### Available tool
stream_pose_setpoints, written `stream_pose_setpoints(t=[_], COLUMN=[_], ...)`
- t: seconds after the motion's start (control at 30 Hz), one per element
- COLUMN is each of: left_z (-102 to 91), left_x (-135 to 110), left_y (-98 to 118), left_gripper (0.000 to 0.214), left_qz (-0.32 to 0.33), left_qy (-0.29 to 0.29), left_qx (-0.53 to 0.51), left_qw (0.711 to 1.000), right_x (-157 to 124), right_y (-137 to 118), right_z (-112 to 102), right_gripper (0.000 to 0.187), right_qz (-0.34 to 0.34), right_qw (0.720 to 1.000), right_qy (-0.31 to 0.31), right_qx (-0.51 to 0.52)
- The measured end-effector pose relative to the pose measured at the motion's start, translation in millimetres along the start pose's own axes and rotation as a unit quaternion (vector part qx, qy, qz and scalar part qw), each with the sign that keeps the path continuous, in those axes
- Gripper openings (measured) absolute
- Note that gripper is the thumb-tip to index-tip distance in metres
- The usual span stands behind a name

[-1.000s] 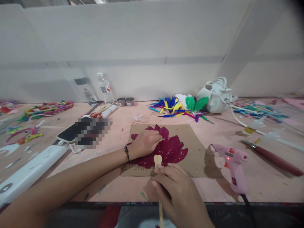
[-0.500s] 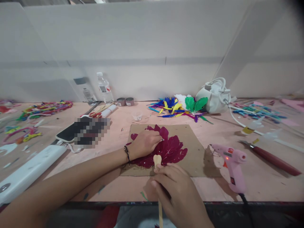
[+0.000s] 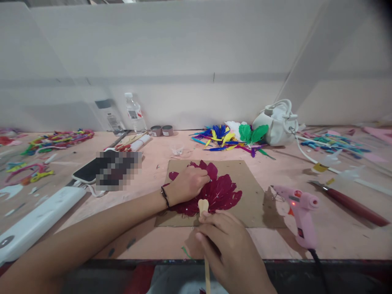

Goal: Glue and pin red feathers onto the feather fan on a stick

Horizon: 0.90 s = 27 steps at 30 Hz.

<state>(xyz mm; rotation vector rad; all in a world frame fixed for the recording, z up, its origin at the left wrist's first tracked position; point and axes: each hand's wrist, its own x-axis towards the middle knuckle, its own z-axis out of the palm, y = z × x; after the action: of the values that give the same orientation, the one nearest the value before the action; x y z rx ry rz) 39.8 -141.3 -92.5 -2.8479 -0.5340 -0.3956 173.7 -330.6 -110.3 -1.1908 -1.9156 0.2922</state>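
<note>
Dark red feathers [image 3: 225,192] fan out like a flower on a brown cardboard sheet [image 3: 251,183]. Over the left part of them lies my left hand [image 3: 190,183], with a dark cord bracelet at the wrist. Its fingers are curled and closed; a small shiny bit shows at their tips, but what they pinch is hidden. My right hand [image 3: 229,245] is closed around a pale wooden stick [image 3: 203,205] with a heart-shaped end. That end is in front of the feathers' near edge, and the stick runs down past the table edge.
A pink glue gun [image 3: 301,216] with a lit red light stands right of the cardboard, beside a red-handled knife [image 3: 355,204]. Coloured feathers [image 3: 226,136] and a white bag [image 3: 275,126] are at the back. Left are a phone [image 3: 94,167] and a white power strip [image 3: 43,220].
The fingers of my left hand have curled in slightly over the feathers. My right hand and the wooden stick have stayed in place.
</note>
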Motion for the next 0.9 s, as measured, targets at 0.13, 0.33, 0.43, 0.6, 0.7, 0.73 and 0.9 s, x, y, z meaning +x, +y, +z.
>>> stream_pose_setpoints(t=[0.13, 0.33, 0.43, 0.6, 0.7, 0.73, 0.9], left_z=[-1.0, -2.2, -3.3, -3.8, -2.7, -2.4, -3.0], left_x=[1.2, 2.5, 2.2, 1.4, 1.8, 2.0, 2.6], left_y=[0.1, 0.0, 0.1, 0.0, -0.1, -0.1, 0.3], left_gripper=[0.027, 0.028, 0.028, 0.027, 0.027, 0.027, 0.025], left_qz=[0.005, 0.013, 0.015, 0.014, 0.013, 0.013, 0.010], left_qy=[0.010, 0.016, 0.015, 0.012, 0.012, 0.011, 0.004], left_qx=[0.002, 0.004, 0.004, 0.009, 0.010, 0.010, 0.011], left_qw=[1.000, 1.000, 1.000, 1.000, 1.000, 1.000, 1.000], right_x=[0.4, -1.0, -1.0, 0.1, 0.3, 0.1, -0.9], right_y=[0.9, 1.5, 1.0, 1.1, 1.3, 1.3, 1.5], right_z=[0.2, 0.3, -0.2, -0.6, -0.4, -0.3, 0.1], right_gripper=[0.017, 0.016, 0.017, 0.017, 0.018, 0.018, 0.017], right_qz=[0.000, 0.001, 0.002, -0.003, -0.004, -0.002, 0.009], right_qw=[1.000, 1.000, 1.000, 1.000, 1.000, 1.000, 1.000], right_qy=[-0.003, 0.000, -0.002, 0.001, -0.002, -0.004, -0.012], right_qx=[-0.001, -0.007, -0.007, 0.002, 0.000, -0.002, -0.003])
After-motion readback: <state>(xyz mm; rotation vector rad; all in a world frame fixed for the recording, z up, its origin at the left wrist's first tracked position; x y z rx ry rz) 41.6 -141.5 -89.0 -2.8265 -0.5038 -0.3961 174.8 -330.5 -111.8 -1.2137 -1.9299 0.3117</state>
